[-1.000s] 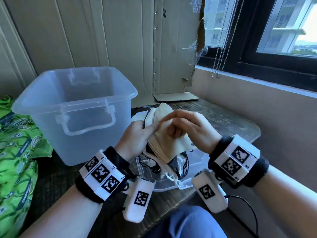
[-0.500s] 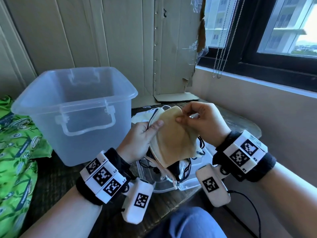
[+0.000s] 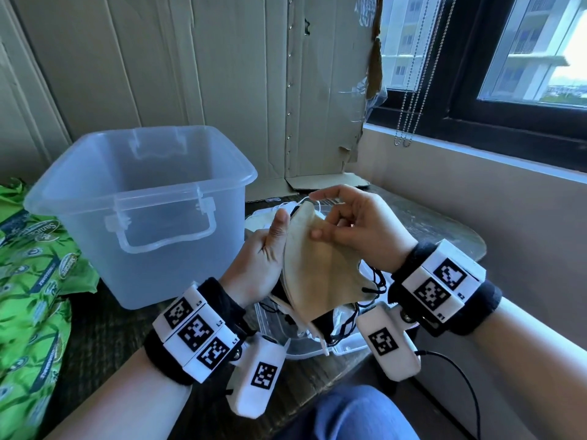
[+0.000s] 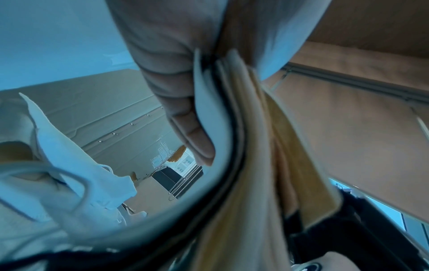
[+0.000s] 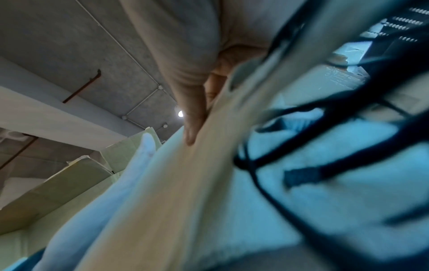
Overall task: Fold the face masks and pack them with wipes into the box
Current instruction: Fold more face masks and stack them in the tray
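Observation:
My left hand (image 3: 273, 246) grips a stack of folded face masks (image 3: 320, 281), beige in front with white and black ones behind, held upright over the table. Its thumb lies on the front and its fingers (image 4: 188, 128) wrap the back of the stack (image 4: 243, 146). My right hand (image 3: 330, 217) pinches the top right edge of the beige mask (image 5: 185, 183), its thumb (image 5: 192, 119) on the mask's face. Black ear loops (image 3: 371, 281) dangle below. The clear plastic box (image 3: 143, 198) stands open to the left. Green wipes packs (image 3: 31, 281) lie at the far left.
A clear plastic lid (image 3: 317, 347) lies on the dark table (image 3: 428, 223) under my hands, with more white masks (image 3: 263, 217) behind them. Cardboard (image 3: 324, 90) lines the wall behind. A window sill (image 3: 476, 154) with hanging bead chains runs on the right.
My right hand has moved from over the mask stack to its upper right edge, uncovering the beige face. Both hands and the stack have risen slightly.

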Motion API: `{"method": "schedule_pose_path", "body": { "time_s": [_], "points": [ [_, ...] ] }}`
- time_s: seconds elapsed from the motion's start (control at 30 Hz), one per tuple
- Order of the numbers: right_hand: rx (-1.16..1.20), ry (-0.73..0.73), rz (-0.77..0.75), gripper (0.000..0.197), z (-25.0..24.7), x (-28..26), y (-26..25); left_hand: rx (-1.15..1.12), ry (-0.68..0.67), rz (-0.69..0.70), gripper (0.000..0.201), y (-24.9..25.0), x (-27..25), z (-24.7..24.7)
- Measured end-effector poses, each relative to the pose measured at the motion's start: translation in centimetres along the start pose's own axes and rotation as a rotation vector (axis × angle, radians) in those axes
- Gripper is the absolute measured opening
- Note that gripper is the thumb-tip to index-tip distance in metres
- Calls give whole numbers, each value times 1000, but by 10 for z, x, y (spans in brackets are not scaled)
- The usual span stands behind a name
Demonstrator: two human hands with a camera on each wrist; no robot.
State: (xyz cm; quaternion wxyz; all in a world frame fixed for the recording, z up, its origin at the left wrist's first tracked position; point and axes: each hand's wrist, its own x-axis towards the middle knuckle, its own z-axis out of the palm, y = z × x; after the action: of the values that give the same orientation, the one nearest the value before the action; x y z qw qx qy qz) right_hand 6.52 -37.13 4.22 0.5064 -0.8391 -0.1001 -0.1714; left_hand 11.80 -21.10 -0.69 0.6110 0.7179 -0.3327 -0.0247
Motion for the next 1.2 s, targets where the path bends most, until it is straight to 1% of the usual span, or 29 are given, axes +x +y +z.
{"method": "schedule_pose_path", "body": {
  "time_s": [0.03, 0.1, 0.13, 0.2, 0.27, 0.3, 0.33, 0.37, 0.4, 0.43, 0.53, 0.67, 0.77, 0.83, 0.9, 1.0, 1.07, 1.13, 1.17, 1.2],
  "points": [
    [-52, -5, -1, 37, 0, 0, -1, 8, -11, 6, 87, 0, 0, 1],
    [-182, -33, -9, 36, 1, 0, -3, 54, -21, -1, 99, 1, -1, 0],
    [-231, -37, -25, 36, 2, -1, -4, 73, -17, 4, 99, 2, -1, 0],
    [-236, 7, -79, 37, 3, -1, -5, 78, -30, 8, 92, 6, -3, 0],
    [-200, 70, -133, 36, 0, -3, -3, 45, -38, -14, 95, 11, -5, -1],
    [-179, 86, -152, 32, -2, -3, -2, 3, -3, -36, 87, 13, -5, -2],
    [-138, 92, -167, 26, -4, -4, -1, -46, 47, -46, 71, 17, -5, -3],
    [-71, 93, -175, 21, -7, -5, 0, -84, 89, -35, 51, 20, -5, -4],
    [10, 97, -180, 21, -10, -6, 2, -107, 105, -15, 29, 22, -5, -5],
    [89, 99, -180, 23, -13, -7, 4, -102, 122, -2, 18, 22, -4, -6],
    [184, 100, -142, 26, -19, -10, 9, -67, 186, 35, 42, 15, -1, -10],
    [204, 56, -42, 22, -20, -11, 16, -119, 185, 107, 58, 16, -1, -8],
    [187, 34, -9, 22, -15, -11, 15, -107, 184, 139, 70, 14, 0, -8],
    [183, 12, -13, 23, -10, -9, 12, -108, 174, 153, 68, 13, 0, -7],
    [200, 8, -27, 19, -5, -6, 9, -111, 156, 163, 65, 14, 0, -5],
    [240, 66, -44, 16, 2, -3, 5, -134, 102, 182, 69, 14, -1, -4],
    [244, 130, -37, 20, 7, -1, 4, -179, 56, 201, 72, 14, -1, -5],
    [91, 196, -58, 30, 9, 0, 6, -201, -4, 225, 70, 15, -3, -5],
    [15, 212, -65, 32, 9, 1, 6, -216, -32, 241, 67, 16, -4, -3],
    [-13, 202, -67, 31, 9, 2, 6, -239, -49, 253, 62, 17, -4, -1]
  ]
}}
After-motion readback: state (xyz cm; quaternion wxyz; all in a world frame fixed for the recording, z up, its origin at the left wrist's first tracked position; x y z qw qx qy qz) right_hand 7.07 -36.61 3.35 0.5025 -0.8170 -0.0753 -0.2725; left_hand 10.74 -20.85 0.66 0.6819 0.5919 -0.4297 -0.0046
